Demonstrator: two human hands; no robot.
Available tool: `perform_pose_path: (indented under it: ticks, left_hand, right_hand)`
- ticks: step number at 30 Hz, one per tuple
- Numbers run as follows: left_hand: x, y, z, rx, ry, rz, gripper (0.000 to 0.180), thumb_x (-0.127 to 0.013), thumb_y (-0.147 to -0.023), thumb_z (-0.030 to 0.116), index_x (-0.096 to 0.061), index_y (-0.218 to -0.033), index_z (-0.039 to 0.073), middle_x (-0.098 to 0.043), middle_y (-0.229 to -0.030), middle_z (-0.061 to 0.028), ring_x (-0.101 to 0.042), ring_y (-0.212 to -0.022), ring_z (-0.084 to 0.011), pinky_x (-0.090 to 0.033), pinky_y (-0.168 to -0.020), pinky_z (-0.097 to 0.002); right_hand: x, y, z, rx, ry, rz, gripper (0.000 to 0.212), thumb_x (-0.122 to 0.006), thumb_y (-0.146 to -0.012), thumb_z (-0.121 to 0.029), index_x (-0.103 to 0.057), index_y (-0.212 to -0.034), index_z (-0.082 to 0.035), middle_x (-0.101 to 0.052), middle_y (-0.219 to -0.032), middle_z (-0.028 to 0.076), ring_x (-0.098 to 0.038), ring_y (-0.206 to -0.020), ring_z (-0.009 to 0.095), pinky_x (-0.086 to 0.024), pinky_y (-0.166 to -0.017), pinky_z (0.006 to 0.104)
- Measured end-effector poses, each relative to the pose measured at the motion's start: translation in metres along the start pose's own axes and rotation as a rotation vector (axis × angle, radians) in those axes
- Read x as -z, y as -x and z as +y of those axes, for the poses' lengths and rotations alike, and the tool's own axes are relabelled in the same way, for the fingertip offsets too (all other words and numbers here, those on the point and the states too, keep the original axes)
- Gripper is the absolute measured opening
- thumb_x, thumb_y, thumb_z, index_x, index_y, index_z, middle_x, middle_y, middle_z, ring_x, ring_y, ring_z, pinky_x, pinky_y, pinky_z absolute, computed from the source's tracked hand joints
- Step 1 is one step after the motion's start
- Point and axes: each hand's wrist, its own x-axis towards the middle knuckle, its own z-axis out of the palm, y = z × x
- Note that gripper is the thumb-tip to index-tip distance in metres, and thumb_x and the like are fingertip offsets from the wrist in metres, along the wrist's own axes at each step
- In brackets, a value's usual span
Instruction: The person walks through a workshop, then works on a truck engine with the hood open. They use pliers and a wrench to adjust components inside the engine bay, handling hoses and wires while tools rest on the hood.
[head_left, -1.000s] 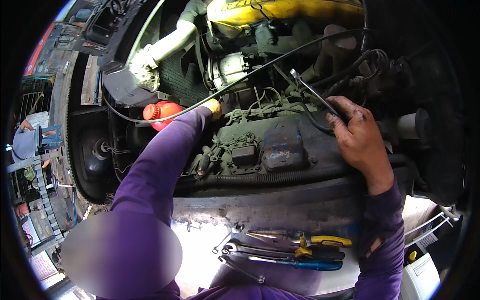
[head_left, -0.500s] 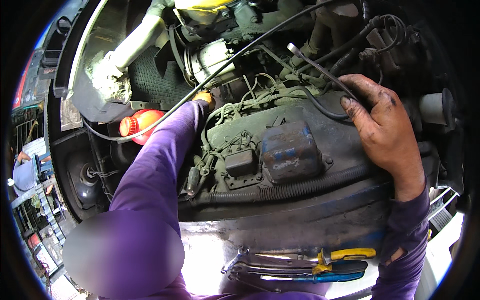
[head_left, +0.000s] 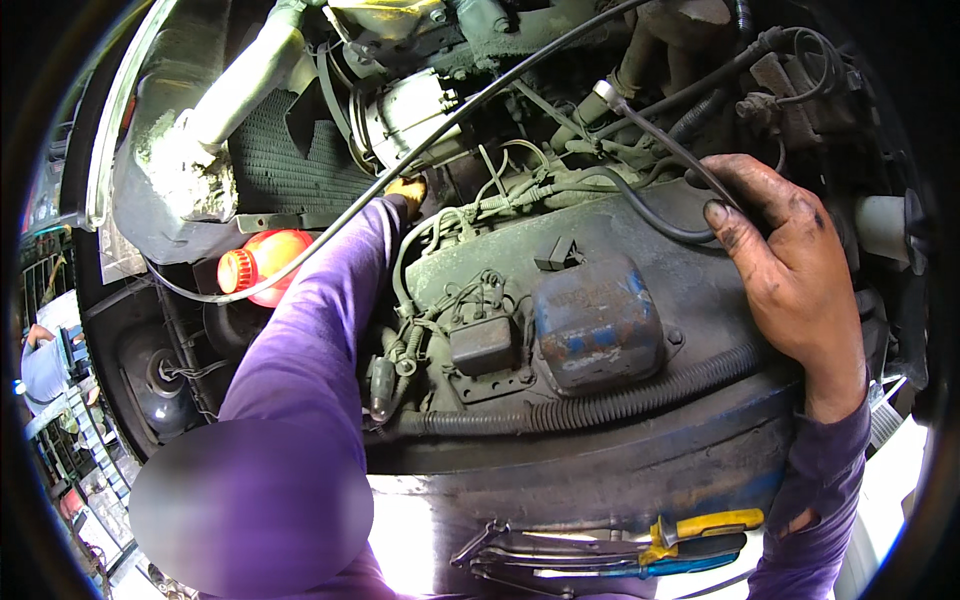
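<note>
In my right hand (head_left: 790,260) is a long metal wrench (head_left: 660,145), gripped between thumb and fingers. Its bright head points up and to the left over the engine's hoses. My left arm reaches deep into the engine bay, and only a small lit part of my left hand (head_left: 407,190) shows, below the silver alternator (head_left: 405,115). The fingers of that hand are hidden among the parts. Beside the left forearm sits a red plastic bottle (head_left: 275,262) with a ridged cap. A dark engine cover (head_left: 490,240) lies between my two hands.
A long black cable (head_left: 490,95) crosses above my left forearm. Along the near edge lie yellow-handled pliers (head_left: 710,525), a blue-handled tool (head_left: 690,565) and several metal tools. A corrugated hose (head_left: 640,395) runs along the engine's near side. A person (head_left: 45,370) is at the far left.
The view has shifted slightly, and the near tools sit lower in the picture. My right hand keeps hold of the wrench; my left hand stays by the alternator.
</note>
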Motion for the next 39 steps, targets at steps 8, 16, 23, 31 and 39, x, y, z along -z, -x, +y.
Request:
perform_pose_path:
  ticks: [8, 16, 23, 31, 39]
  left_hand:
    - [-0.048, -0.026, -0.025, -0.024, 0.249, 0.166, 0.038, -0.058, -0.086, 0.017, -0.064, -0.121, 0.004, -0.069, -0.113, -0.0181, -0.066, -0.108, -0.0315, -0.054, -0.094, -0.0352]
    - [-0.073, -0.038, -0.045, -0.313, 0.152, 0.334, 0.041, -0.054, -0.083, 0.008, -0.069, -0.122, 0.004, -0.069, -0.121, -0.0206, -0.066, -0.113, -0.0337, -0.053, -0.099, -0.0355]
    - [-0.082, -0.037, -0.031, 0.382, 1.674, -0.036, 0.032, -0.058, -0.088, 0.018, -0.069, -0.114, 0.004, -0.07, -0.097, -0.0142, -0.063, -0.085, -0.0289, -0.052, -0.074, -0.0376]
    - [-0.117, -0.062, -0.046, 0.005, -0.004, 0.298, 0.035, -0.067, -0.087, 0.04, -0.057, -0.093, 0.007, -0.051, -0.076, -0.0079, -0.053, -0.076, -0.0268, -0.047, -0.067, -0.0382]
    - [-0.094, -0.059, -0.027, 0.203, 0.357, 0.37, 0.028, -0.051, -0.093, 0.025, -0.069, -0.096, 0.004, -0.074, -0.088, -0.018, -0.072, -0.086, -0.0337, -0.056, -0.073, -0.0405]
  right_hand:
    - [-0.002, 0.002, 0.001, 0.028, 0.036, 0.03, 0.026, -0.062, -0.096, -0.005, -0.065, -0.119, 0.006, -0.071, -0.104, 0.013, -0.066, -0.096, 0.017, -0.051, -0.088, 0.0297]
    - [-0.002, 0.002, 0.001, 0.015, 0.045, 0.006, 0.027, -0.062, -0.095, -0.004, -0.065, -0.12, 0.006, -0.072, -0.105, 0.014, -0.067, -0.095, 0.018, -0.051, -0.086, 0.0295]
    - [-0.002, 0.004, 0.002, 0.041, -0.031, 0.024, 0.027, -0.062, -0.095, -0.003, -0.065, -0.12, 0.005, -0.071, -0.101, 0.012, -0.067, -0.092, 0.017, -0.051, -0.084, 0.0286]
    - [0.0, 0.002, 0.001, 0.064, 0.016, 0.022, 0.026, -0.063, -0.096, -0.005, -0.065, -0.121, 0.004, -0.069, -0.097, 0.009, -0.063, -0.087, 0.014, -0.05, -0.08, 0.0278]
    - [-0.002, 0.004, 0.003, 0.039, 0.066, 0.049, 0.025, -0.062, -0.096, -0.006, -0.066, -0.119, 0.004, -0.069, -0.096, 0.009, -0.062, -0.086, 0.014, -0.05, -0.079, 0.028]
